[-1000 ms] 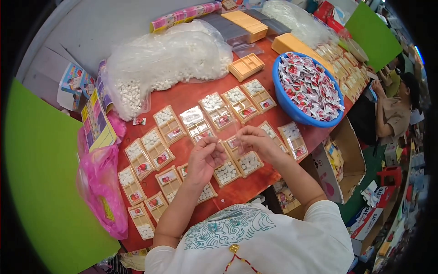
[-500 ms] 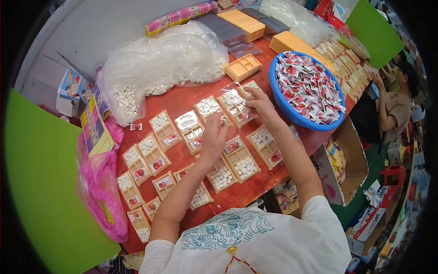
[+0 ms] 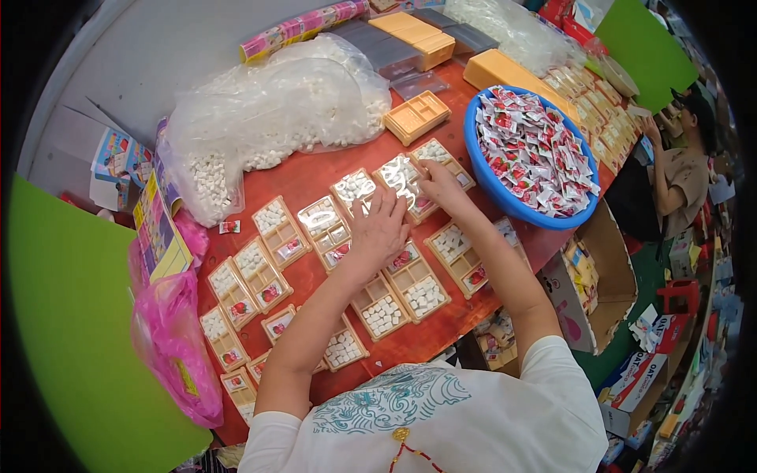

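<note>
Several small tan compartment trays [image 3: 414,284] lie in rows on the red table [image 3: 307,177], each with white pieces and a red wrapped candy. One far-row tray [image 3: 398,180] has a shiny clear lid on it. My right hand [image 3: 441,188] grips that lid's right edge with its fingertips. On the near-left side of the same tray my left hand [image 3: 380,229] lies flat with its fingers spread, touching the tray. Two lidded trays [image 3: 325,221] sit just left of it.
A blue bowl [image 3: 475,146] of red-and-white wrapped candies stands at the right. A big clear bag of white pieces [image 3: 276,110] and an empty orange tray [image 3: 416,117] lie at the back. A pink bag [image 3: 169,339] hangs left. Another person [image 3: 686,169] sits at the far right.
Both hands have moved from the nearer trays up to the far row. The right hand has brought a clear lid down onto a tray there.
</note>
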